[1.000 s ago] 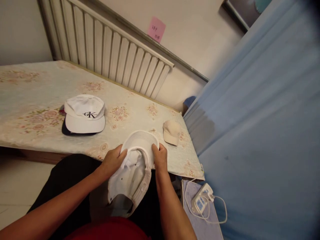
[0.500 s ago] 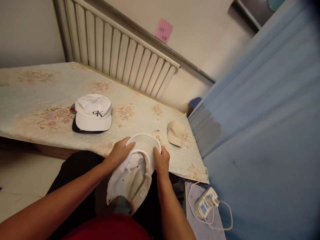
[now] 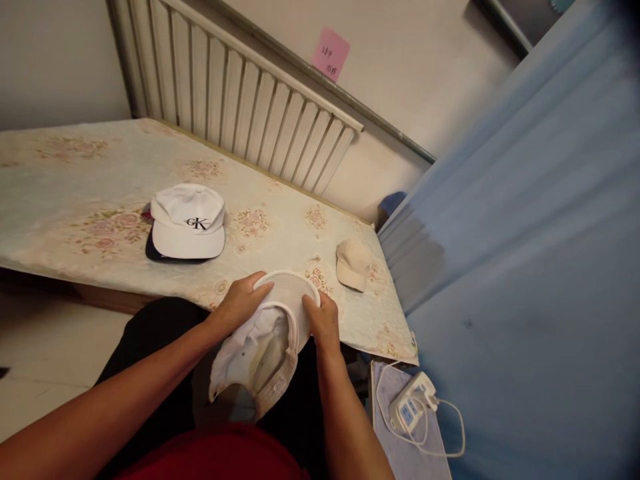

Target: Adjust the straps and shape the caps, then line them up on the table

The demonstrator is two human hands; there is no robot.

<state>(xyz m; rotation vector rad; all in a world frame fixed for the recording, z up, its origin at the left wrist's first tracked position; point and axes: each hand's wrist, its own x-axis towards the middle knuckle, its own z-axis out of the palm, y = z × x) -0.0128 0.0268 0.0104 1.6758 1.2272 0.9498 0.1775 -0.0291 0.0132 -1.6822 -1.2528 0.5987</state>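
Note:
Over my lap I hold a white baseball cap (image 3: 250, 353) upside down, its inside facing me and the brim pointing away. My left hand (image 3: 243, 303) grips the left edge of the brim, thumb on the underside. On the brim's right edge my right hand (image 3: 323, 320) is closed the same way. Left on the bed lies a white cap with black lettering (image 3: 187, 220), stacked on a dark cap (image 3: 159, 251). A beige cap (image 3: 353, 264) rests by itself near the bed's right end.
The caps lie on a bed with a floral cover (image 3: 280, 227). Behind it stands a white radiator (image 3: 240, 100) under a pink note (image 3: 331, 53). A blue curtain (image 3: 510, 267) hangs at right, beside a small table (image 3: 390, 400) with a white power strip (image 3: 413, 403) and cable.
The held cap's brim has bent into a slightly tighter curve, with my right hand shifted a little inward. The other caps have stayed put; the view has shifted slightly.

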